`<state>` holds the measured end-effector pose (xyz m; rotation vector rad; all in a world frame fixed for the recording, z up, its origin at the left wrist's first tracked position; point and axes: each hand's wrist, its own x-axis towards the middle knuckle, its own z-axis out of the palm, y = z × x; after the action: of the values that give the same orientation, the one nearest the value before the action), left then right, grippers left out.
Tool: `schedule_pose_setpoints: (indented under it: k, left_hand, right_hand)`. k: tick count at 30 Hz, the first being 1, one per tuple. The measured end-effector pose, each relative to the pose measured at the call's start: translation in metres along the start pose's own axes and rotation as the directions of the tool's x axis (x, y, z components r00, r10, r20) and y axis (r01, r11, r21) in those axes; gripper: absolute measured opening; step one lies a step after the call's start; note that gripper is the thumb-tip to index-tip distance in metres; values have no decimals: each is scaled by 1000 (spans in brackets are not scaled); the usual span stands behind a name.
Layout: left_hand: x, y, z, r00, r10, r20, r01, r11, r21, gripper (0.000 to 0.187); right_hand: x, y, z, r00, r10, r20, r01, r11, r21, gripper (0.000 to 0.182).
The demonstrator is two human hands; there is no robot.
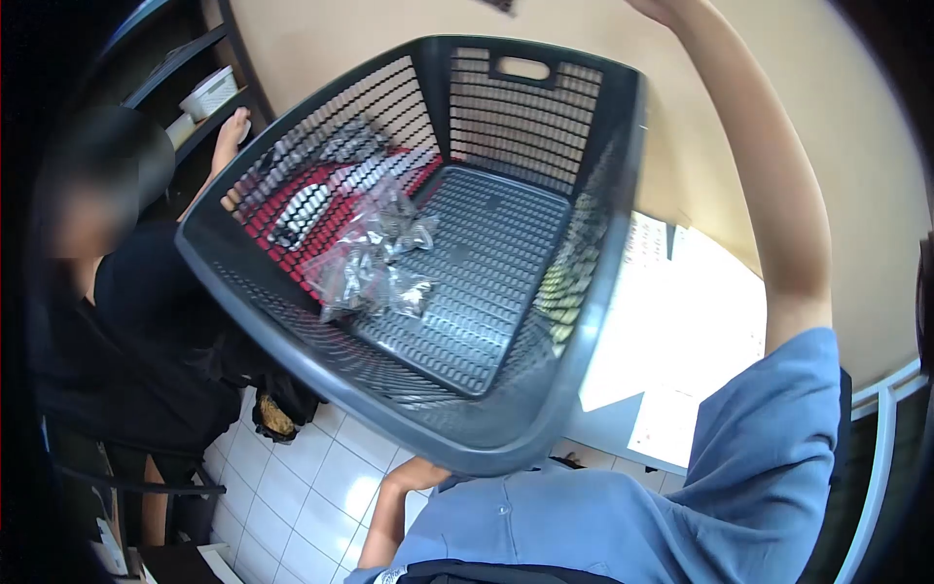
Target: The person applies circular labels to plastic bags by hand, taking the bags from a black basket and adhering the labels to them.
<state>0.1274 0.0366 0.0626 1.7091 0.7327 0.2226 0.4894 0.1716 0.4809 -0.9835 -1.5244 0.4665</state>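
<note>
A large dark grey plastic basket [584, 419] with mesh walls is tilted in front of my body, its near rim close to my blue shirt. My left hand [418, 474] is at the lower rim, holding the basket from below, its fingertips hidden. In the basket's left corner lie several small clear plastic bags [365, 273] with grey bits inside. My right arm reaches up at the right, away from the basket. Only part of my right hand [660, 8] shows at the top edge, with its fingers cut off.
At left, a person in dark clothes [146, 331] has a hand [232, 131] near a dark shelf with a white container [209, 92]. Red material [282, 209] shows through the basket's left wall. A white table with papers [671, 321] stands right, by a beige wall [720, 175]. White tiles cover the floor.
</note>
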Motion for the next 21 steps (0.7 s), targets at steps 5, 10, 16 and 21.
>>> schedule_pose_setpoints:
  k: [5,10,16,21]
  left_hand:
    - [29,25,40,842,-188,506,216,976,3,33]
    - [62,90,72,790,-43,612,120,989,-86,28]
    - [146,183,131,894,439,90,-391,863,-320,21]
    - [205,239,182,742,636,-213,-654,618,-436,34]
  right_hand:
    - [-117,4,-100,961,-24,-276,36,999,38,30]
    - [-261,52,-145,921,171,-349,-256,943,-214,20]
    - [-359,70,-126,859,322,-397,-320,945,75,14]
    - [-378,66,-104,859,301,-415,-240,951,193,13]
